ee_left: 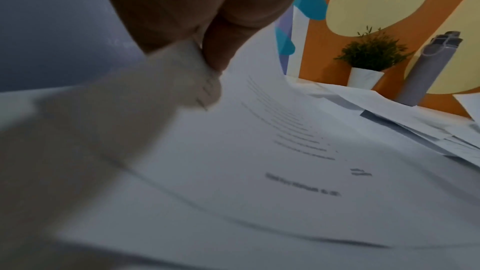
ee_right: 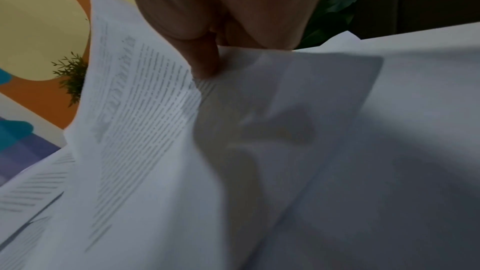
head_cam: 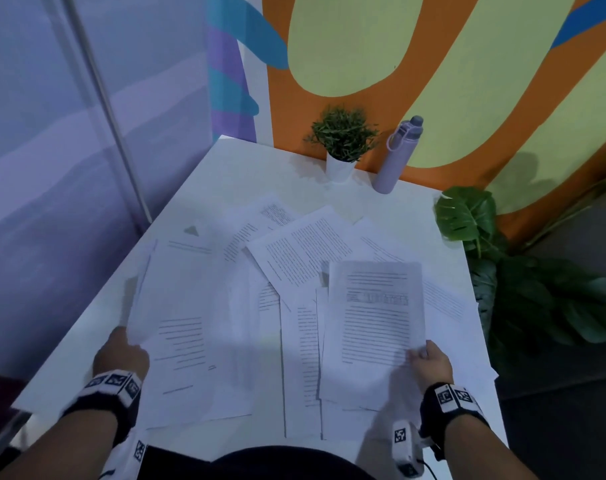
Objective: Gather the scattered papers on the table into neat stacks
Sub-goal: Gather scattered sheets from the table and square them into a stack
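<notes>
Several printed white papers [head_cam: 294, 258] lie scattered and overlapping on the white table [head_cam: 232, 168]. My left hand [head_cam: 121, 355] pinches the left edge of a sheet [head_cam: 187, 306] at the table's left side; in the left wrist view my left hand [ee_left: 205, 54] lifts that sheet's edge [ee_left: 259, 130] so it curls upward. My right hand [head_cam: 429, 362] pinches the lower right corner of a text-covered sheet [head_cam: 377, 306], raised off the pile. The right wrist view shows my right hand's thumb [ee_right: 205, 63] pressed on that bent sheet [ee_right: 145, 110].
A small potted plant [head_cam: 343, 140] in a white pot and a lilac water bottle [head_cam: 395, 157] stand at the table's far edge by the orange and yellow wall. Large green leaves [head_cam: 467, 216] sit off the table's right side. A glass partition is at the left.
</notes>
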Motion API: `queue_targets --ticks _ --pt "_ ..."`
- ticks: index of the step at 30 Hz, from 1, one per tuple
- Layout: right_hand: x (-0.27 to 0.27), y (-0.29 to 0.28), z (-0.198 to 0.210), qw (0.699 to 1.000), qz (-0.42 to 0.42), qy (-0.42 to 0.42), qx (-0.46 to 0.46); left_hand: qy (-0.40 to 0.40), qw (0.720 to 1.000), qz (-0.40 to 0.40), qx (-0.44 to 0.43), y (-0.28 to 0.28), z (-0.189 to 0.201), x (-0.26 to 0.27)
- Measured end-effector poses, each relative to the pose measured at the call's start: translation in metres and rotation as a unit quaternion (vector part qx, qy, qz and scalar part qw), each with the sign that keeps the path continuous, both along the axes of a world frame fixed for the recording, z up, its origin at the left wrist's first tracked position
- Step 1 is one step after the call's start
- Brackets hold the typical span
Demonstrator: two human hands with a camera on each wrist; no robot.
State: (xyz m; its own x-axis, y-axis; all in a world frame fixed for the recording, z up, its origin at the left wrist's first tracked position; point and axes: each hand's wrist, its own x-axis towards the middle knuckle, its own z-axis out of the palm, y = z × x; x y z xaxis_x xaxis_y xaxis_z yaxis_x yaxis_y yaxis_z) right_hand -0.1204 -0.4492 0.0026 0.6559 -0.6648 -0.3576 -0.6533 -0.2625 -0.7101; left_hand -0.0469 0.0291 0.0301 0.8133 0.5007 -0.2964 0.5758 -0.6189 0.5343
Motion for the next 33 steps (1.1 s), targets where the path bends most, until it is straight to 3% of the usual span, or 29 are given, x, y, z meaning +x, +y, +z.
queue_targets --ticks 4,10,14,22,25,28,30,33 --pt "-0.006 0.022 0.005 0.999 0.047 -0.003 0.024 -0.097 0.995 0.002 -0.016 0.006 0.006 -0.010" --pt "-0.005 0.041 -0.010 0.991 0.121 0.053 0.016 -0.128 0.991 -0.020 -0.011 0.015 0.017 -0.014" --pt "0.002 0.040 -0.005 0.991 0.127 0.043 -0.005 -0.162 0.986 0.043 0.000 0.017 0.042 -0.008" --pt "0.012 0.045 0.004 0.993 0.114 -0.024 0.004 -0.304 0.949 0.045 0.068 0.020 0.079 0.000" --pt "0.012 0.046 0.008 0.994 0.093 -0.050 0.014 -0.349 0.933 0.067 0.046 0.023 0.093 0.008" --pt "0.012 0.042 0.008 0.994 0.077 -0.068 0.039 -0.368 0.925 0.088 -0.038 0.034 0.100 0.020" --pt "0.011 0.038 0.007 0.993 0.061 -0.079 0.054 -0.344 0.925 0.148 -0.071 0.034 0.104 0.028" --pt "0.012 0.029 0.006 0.992 0.036 -0.097 0.065 -0.320 0.908 0.194 -0.187 0.011 0.105 0.029"
